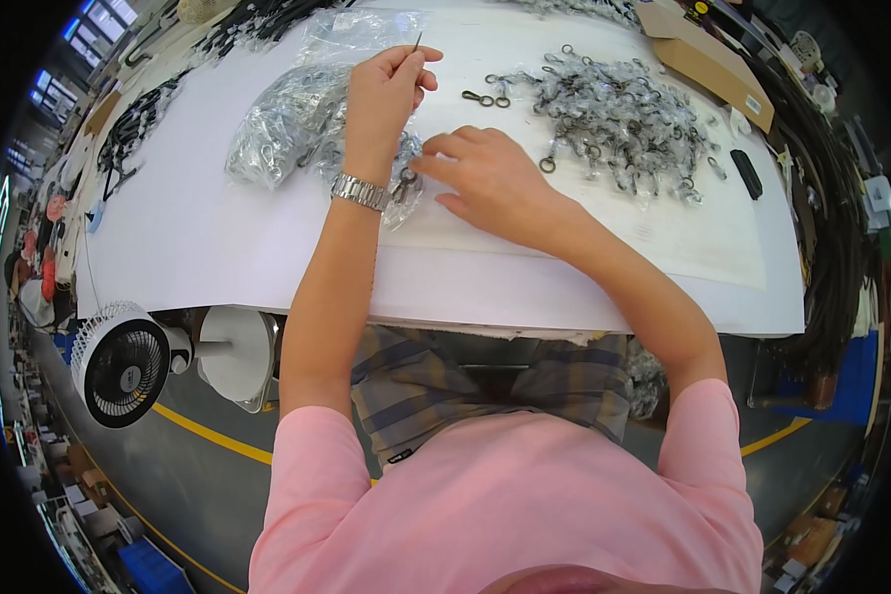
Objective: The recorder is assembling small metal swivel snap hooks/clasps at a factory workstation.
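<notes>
My left hand [394, 84], with a metal-band watch on its wrist, is raised over the table. Its thumb and fingers pinch a thin dark pointed piece [418, 42] whose kind I cannot make out. Lower and to the right, my right hand [485, 178] has its fingers apart, the tips beside a dark metal snap hook with a ring [404, 184]. That hook lies among crumpled clear plastic bags [287, 124], partly behind my left wrist. Another dark snap hook [477, 98] rests on the white sheet. Right of it spreads a pile of plastic-wrapped metal hooks and rings [614, 119].
A black oblong object [746, 174] lies right of the pile, near an open cardboard box [708, 61]. Dark straps [139, 124] line the table's left side. A black-and-white fan [124, 366] stands by the near left edge. Long dark strips [841, 228] hang at the right.
</notes>
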A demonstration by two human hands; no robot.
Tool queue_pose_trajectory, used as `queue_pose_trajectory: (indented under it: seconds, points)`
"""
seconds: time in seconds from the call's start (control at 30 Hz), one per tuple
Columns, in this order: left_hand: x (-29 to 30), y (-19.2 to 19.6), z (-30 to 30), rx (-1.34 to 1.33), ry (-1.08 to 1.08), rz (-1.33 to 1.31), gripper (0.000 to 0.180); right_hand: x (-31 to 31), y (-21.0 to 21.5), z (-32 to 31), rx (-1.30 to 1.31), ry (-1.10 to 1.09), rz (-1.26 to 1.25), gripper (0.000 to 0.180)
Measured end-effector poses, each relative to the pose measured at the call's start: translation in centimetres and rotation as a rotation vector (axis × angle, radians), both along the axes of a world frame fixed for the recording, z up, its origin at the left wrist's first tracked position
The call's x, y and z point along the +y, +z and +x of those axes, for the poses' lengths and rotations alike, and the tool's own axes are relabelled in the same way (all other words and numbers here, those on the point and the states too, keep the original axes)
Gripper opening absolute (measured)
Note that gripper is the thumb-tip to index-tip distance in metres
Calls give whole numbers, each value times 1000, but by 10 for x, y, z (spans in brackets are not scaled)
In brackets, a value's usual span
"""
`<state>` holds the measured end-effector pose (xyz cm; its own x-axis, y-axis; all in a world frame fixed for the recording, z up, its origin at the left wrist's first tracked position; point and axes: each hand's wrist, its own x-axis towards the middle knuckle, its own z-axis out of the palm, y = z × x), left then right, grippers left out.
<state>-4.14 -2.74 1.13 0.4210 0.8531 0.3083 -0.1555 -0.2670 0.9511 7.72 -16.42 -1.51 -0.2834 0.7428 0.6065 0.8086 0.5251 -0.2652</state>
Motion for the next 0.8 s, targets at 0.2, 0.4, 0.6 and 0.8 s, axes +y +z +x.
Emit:
queue_pose_trajectory:
  seconds: [0.2, 0.4, 0.6, 0.8]
  points:
    - [0, -4, 1, 48, 58, 25, 23, 27, -18, -15, -486, 10, -50, 13]
    - [4, -2, 0, 12, 92, 31, 22, 30, -11, 5, 337, -155, -247, 8]
    - [7, -3, 2, 149, 73, 39, 28, 40, -20, 50, 1258, -121, -697, 16]
    - [10, -14, 2, 505, -86, 55, 40, 39, -16, 50, 1385, 55, -729, 15]
